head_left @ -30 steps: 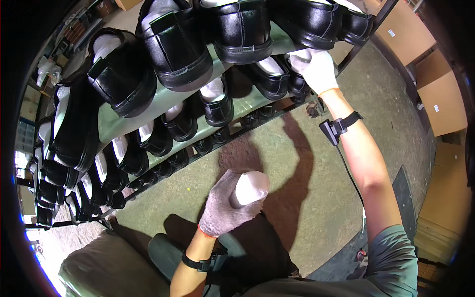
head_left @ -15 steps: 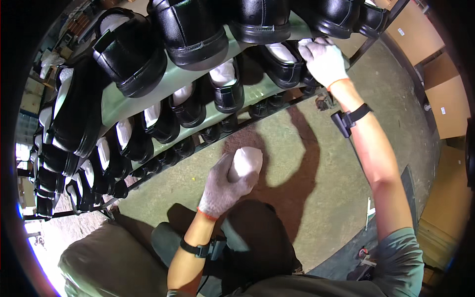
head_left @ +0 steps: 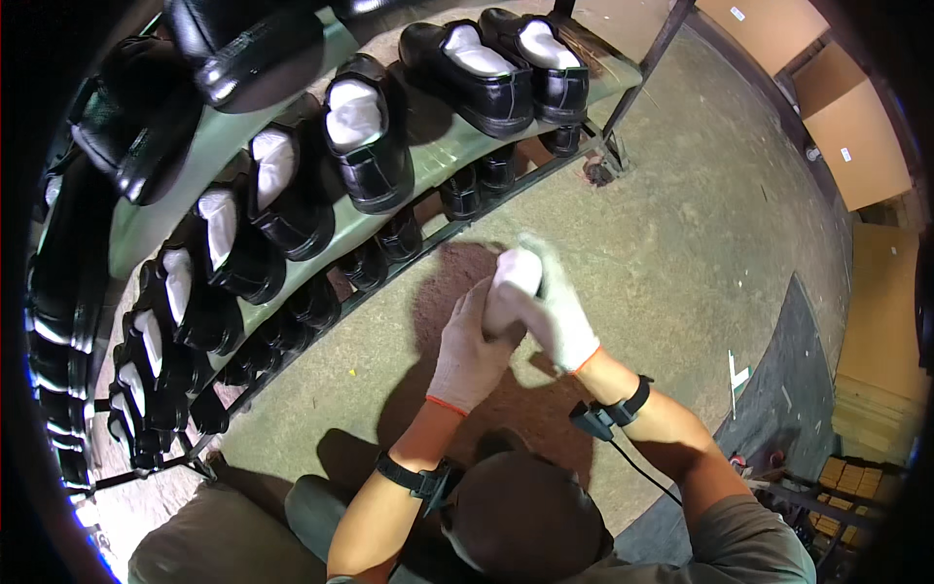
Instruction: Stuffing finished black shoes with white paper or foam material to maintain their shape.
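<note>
In front of my knees, both gloved hands come together around a rounded white wad (head_left: 520, 268), which looks like paper shoe stuffing. My left hand (head_left: 469, 355) wraps it from the left and below. My right hand (head_left: 562, 316), slightly blurred, presses it from the right with the thumb across it. Black shoes (head_left: 370, 180) fill the rack shelves ahead and to the left, many with similar white stuffing inside. At the right end of the middle shelf, two black shoes (head_left: 496, 92) hold white stuffing.
The metal shoe rack (head_left: 623, 117) runs from far right to near left, with a pale green shelf surface (head_left: 433, 161). Cardboard boxes (head_left: 856, 146) stand along the right side. A grey-brown bulky bag or cushion (head_left: 219, 530) lies at lower left, and a dark mat (head_left: 769, 389) on the floor at right.
My right hand has left the shelf's shoes and come down to the white wad in my left hand. The view has shifted right, so the rack appears further left.
</note>
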Motion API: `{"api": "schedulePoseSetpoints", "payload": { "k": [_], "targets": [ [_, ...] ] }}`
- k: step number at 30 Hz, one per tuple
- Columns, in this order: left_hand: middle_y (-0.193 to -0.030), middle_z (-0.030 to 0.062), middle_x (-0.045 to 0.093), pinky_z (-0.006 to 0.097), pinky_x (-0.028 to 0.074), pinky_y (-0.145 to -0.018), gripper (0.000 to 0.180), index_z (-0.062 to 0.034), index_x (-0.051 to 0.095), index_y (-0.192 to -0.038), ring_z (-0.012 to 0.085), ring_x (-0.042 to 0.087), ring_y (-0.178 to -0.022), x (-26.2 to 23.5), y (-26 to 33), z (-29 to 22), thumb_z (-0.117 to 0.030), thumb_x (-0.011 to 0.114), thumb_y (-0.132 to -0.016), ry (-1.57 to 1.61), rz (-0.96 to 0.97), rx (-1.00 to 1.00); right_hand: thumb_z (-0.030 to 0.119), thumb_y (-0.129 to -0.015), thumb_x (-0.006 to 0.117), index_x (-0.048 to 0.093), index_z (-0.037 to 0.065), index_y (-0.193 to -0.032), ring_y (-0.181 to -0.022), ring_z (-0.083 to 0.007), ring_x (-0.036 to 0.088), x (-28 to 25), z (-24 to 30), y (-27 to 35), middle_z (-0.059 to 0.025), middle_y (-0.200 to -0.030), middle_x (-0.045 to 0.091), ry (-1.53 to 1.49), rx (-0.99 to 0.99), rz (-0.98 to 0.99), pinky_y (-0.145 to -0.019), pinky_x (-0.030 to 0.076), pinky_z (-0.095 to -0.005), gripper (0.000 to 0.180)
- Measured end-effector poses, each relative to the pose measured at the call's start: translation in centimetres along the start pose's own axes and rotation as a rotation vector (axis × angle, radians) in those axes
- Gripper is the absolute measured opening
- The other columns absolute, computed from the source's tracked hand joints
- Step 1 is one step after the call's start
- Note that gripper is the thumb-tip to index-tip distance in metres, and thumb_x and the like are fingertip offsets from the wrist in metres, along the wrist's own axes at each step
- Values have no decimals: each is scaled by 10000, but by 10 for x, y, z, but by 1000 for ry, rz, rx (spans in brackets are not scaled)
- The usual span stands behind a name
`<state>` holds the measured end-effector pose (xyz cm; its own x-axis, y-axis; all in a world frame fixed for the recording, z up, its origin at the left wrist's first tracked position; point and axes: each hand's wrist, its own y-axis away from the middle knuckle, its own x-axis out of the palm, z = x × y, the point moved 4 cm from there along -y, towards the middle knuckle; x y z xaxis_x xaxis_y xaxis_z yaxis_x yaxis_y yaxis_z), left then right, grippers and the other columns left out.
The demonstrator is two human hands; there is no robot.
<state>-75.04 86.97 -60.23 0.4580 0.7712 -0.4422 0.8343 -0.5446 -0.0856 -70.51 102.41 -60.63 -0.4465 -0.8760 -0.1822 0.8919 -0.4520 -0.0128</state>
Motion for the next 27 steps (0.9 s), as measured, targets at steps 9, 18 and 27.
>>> {"api": "schedulePoseSetpoints", "payload": {
  "k": [9, 18, 27],
  "targets": [
    [-899, 56, 726, 324, 561, -816, 381, 49, 754, -1205, 134, 686, -894, 6, -18, 42, -288, 780, -1031, 438, 143, -514, 72, -791, 794, 538, 105, -1600, -1401, -418, 596, -18, 0, -2, -231, -1390, 683, 587, -429, 514, -1241, 436, -511, 849],
    [-1273, 133, 714, 342, 585, -973, 471, 24, 656, -1435, 198, 707, -1119, 34, -31, 34, -276, 718, -1078, 327, 295, -240, 134, -1051, 663, 569, 37, -1450, -1119, -235, 741, -146, -62, -184, -132, -1244, 721, -132, -200, -405, -913, 635, -385, 422],
    [-1420, 297, 649, 489, 496, -1177, 534, 12, 611, -1473, 469, 630, -1363, 104, -204, 31, -195, 742, -999, -271, -53, 565, 291, -1001, 687, 757, 53, -1138, -1060, -359, 735, -129, -88, -342, -169, -1145, 785, 1207, -540, -586, -907, 591, -498, 283]
  ]
}}
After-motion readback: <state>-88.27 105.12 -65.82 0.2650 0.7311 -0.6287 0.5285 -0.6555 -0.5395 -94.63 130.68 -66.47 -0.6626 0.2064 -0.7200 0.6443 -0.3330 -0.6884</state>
